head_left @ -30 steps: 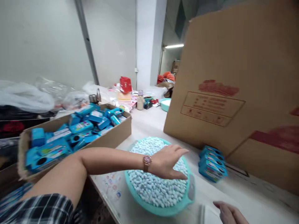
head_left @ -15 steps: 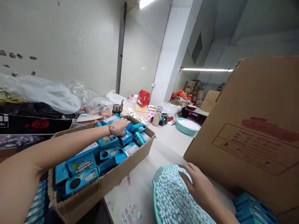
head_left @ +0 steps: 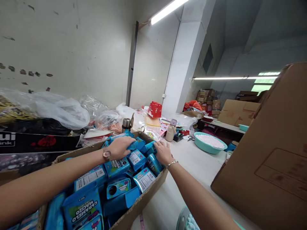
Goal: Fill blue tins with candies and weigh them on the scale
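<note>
Small blue candy boxes (head_left: 118, 165), printed "Caramelo Macizo", lie jumbled in an open cardboard carton (head_left: 144, 204). My left hand (head_left: 121, 147), with a watch on the wrist, reaches across the carton. Its fingers bend over a blue box near the far end; the fingertips are partly hidden. My right hand (head_left: 163, 153), wearing a bracelet, is at the carton's far right corner, its fingers curled against the end of another blue box (head_left: 149, 147). Its thumb is hidden. Below my right forearm, a teal basin (head_left: 181, 217) of pale blue candies shows in part.
A large cardboard box (head_left: 263, 153) stands on the right of the white table (head_left: 185, 163). Farther back are a teal basin (head_left: 206, 147) of pale pink pieces, a beige bottle (head_left: 170, 131), a steel flask (head_left: 126, 124) and a red box (head_left: 155, 109). Plastic bags (head_left: 59, 110) pile up at left.
My right hand has left the basin of pale blue candies and moved up and left to the blue boxes in the carton. My left hand stays over the boxes. The view has shifted.
</note>
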A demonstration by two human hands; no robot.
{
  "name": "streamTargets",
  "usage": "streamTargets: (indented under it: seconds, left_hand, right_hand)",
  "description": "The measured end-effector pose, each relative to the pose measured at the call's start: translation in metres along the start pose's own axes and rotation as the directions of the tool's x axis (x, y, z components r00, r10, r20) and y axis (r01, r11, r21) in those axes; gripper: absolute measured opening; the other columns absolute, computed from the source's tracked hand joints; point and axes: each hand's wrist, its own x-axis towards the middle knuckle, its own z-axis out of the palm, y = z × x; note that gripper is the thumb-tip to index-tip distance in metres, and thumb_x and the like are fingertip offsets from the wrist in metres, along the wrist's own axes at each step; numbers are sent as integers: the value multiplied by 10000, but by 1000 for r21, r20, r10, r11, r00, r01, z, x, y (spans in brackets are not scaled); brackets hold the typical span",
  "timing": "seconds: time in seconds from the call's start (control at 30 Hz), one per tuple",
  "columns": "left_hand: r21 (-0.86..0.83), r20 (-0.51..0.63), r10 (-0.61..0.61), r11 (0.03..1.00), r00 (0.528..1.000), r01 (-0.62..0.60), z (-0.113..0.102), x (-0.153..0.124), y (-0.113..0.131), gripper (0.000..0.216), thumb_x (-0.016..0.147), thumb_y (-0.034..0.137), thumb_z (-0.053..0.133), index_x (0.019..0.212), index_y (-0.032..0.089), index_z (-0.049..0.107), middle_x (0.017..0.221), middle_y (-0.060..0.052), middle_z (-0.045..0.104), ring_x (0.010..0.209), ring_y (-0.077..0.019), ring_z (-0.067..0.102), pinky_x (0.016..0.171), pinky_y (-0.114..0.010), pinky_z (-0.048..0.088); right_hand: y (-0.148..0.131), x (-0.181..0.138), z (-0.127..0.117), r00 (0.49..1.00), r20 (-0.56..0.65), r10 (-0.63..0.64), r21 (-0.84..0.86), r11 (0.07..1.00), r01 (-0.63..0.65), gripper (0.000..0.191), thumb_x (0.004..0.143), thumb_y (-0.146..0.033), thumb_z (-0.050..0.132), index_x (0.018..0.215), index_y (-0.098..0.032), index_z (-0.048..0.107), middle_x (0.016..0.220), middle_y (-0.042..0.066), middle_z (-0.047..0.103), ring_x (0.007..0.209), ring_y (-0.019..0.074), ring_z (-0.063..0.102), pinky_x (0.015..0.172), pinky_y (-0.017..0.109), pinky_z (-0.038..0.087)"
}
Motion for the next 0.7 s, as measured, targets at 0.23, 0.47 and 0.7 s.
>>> streamTargets:
  seconds: [0.23,0.47,0.7]
  left_hand:
    - [-921,35,-268,366,963,135,-73,-71,27,500,751,335,719,1224,224,598,1206,-69,670,1087,-261,629,971,-418,484]
    - [-907,349,-269,-340,898,251,-80,-131,111,579,716,339,706,1276,251,590,1094,-77,724,1004,-324,677,891,-484,537]
    - [-779,498,-238,-544,834,310,1,-185,214,805,484,337,840,1240,329,564,1072,-18,728,1102,-353,624,909,-464,532]
  right_hand:
    - [25,-35,-35,989,-138,-45,42,998,51,297,841,-223,539,1134,-212,592,1137,101,649,1107,266,529,1047,509,224]
    - [21,-124,-122,934,-252,254,551,831,-77,309,852,-476,559,946,-183,592,859,39,657,760,189,580,665,300,423]
    - [-44,-286,-167,842,-124,525,924,371,-95,399,827,-459,630,1127,-202,574,938,23,668,819,164,612,738,274,509]
